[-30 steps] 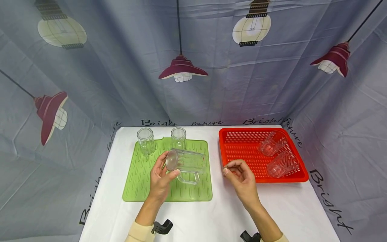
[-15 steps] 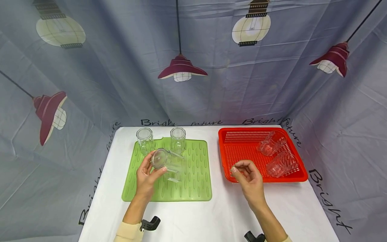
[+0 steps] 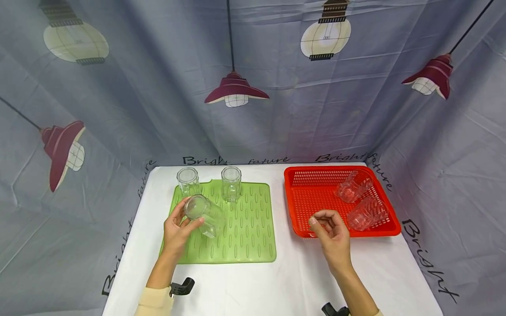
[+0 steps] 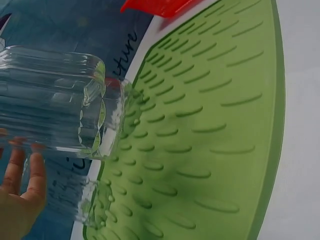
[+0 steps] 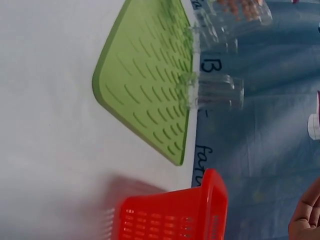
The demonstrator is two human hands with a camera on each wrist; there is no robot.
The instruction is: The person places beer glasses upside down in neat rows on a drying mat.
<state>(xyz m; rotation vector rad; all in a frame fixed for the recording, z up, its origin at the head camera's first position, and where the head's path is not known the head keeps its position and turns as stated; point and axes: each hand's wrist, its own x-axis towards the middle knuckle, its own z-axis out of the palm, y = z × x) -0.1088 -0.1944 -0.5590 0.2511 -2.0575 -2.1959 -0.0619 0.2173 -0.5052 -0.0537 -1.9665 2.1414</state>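
Left hand (image 3: 176,229) – thumb and fingers clamped round a tilted glass mug (image 3: 209,216), above the green mat's (image 3: 249,235) left part. Right hand (image 3: 334,235) loosely curled by the red basket (image 3: 310,199), nothing seen in it. My judgement: straighten the mug, lower softly – clear of the standing glasses (image 3: 231,184).

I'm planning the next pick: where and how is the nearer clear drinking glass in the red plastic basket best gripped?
Probably round mid-body, from above, with the bare right hand. The clear drinking glass looks to lie on its side, length exposed upward, while the walls of the red plastic basket hamper a low approach. Any handle is too unclear to rely on.
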